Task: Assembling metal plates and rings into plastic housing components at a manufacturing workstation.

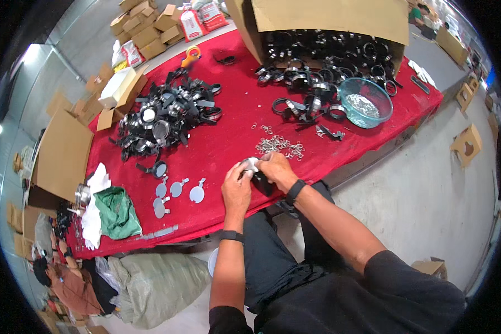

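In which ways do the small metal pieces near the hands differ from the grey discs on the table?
The small metal pieces are tiny and mostly heaped, while the grey discs are larger, fewer and more spread out. The metal pieces look shiny silver; the discs look dull grey, with tabs. The metal pieces lie just beyond the right hand; the discs lie left of the left hand. Both lie on the red cloth.

The shirt [350, 295] is black and looks plain, with short, loose sleeves; the left sleeve [227, 319] shows only at the lower edge, the right sleeve [412, 278] more broadly; the trousers [268, 245] are dark, nearly black, and creased; one black wristband [232, 236] circles the left wrist, a second black band [295, 192] the right, their finer details too small to tell; left hand [236, 189] and right hand [279, 171] are ungloved.
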Motion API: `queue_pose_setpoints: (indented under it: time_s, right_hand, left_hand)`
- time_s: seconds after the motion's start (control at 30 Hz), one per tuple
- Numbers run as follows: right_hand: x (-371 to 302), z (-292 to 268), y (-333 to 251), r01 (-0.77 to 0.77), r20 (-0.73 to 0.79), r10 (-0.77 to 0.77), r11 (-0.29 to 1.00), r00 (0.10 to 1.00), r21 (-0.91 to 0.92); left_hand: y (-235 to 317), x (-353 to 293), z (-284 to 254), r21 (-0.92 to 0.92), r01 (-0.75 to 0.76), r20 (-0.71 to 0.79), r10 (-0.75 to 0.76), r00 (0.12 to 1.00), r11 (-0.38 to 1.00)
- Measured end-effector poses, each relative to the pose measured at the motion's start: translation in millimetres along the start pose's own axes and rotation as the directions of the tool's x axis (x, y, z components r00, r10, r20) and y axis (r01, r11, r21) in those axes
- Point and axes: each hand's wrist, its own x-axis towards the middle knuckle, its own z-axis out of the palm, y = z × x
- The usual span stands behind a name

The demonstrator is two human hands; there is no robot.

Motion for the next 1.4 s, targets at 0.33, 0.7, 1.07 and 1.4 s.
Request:
queue_pose_setpoints:
  time_s: [0.33,0.7,1.07,1.4]
  right_hand:
    - [17,16,9,0.218,-0.202,-0.241,0.967,0.949,-0.132]
    - [-12,-114,48,0.412,-0.216,-0.476,0.866,0.852,-0.282]
    - [28,-97,37,0.534,0.000,-0.678,0.580,0.735,-0.615]
    - [20,-105,35,0.583,-0.082,-0.716,0.624,0.693,-0.520]
  left_hand:
    - [18,7,-6,0.272,-0.275,0.210,0.222,0.952,0.922]
    - [22,34,-11,0.198,-0.186,0.208,0.145,0.967,0.962]
    - [7,59,-17,-0.365,0.307,0.278,-0.212,0.937,0.879]
    - [14,27,-25,0.142,-0.057,0.067,0.047,0.997,0.988]
